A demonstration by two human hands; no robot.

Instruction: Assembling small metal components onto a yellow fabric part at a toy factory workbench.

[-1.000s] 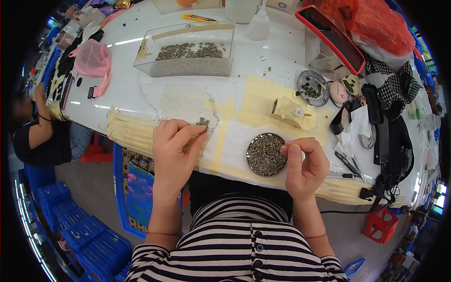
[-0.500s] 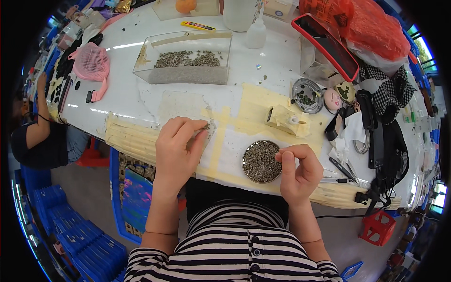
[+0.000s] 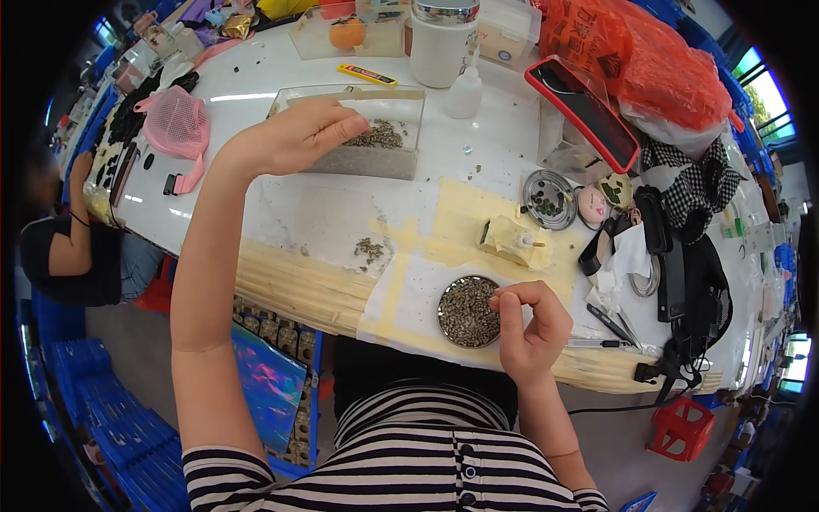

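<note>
My left hand (image 3: 299, 136) reaches over the near wall of a clear plastic box (image 3: 375, 164) holding many small metallic pieces (image 3: 386, 134). Its thumb and fingers are drawn together beside those pieces; what lies between them is hidden. My right hand (image 3: 536, 328) is closed in a pinch at the right rim of a round dish (image 3: 441, 317) filled with similar tiny metallic pieces (image 3: 469, 309). Anything in that pinch is too small to name. A little heap of loose metallic pieces (image 3: 369, 249) lies on the table left of the dish.
Beyond the dish stands a tape-wrapped block (image 3: 514, 242) with a peg. Further right are a round tin of dark bits (image 3: 548, 200), a phone in a red case (image 3: 589, 115), tweezers and black straps (image 3: 678, 264). A white squeeze bottle (image 3: 465, 94) and yellow cutter (image 3: 367, 74) stand or lie behind.
My left hand has moved away from the tabletop, forward and left over the clear box, uncovering the small heap of pieces. My right hand stays pinched at the dish.
</note>
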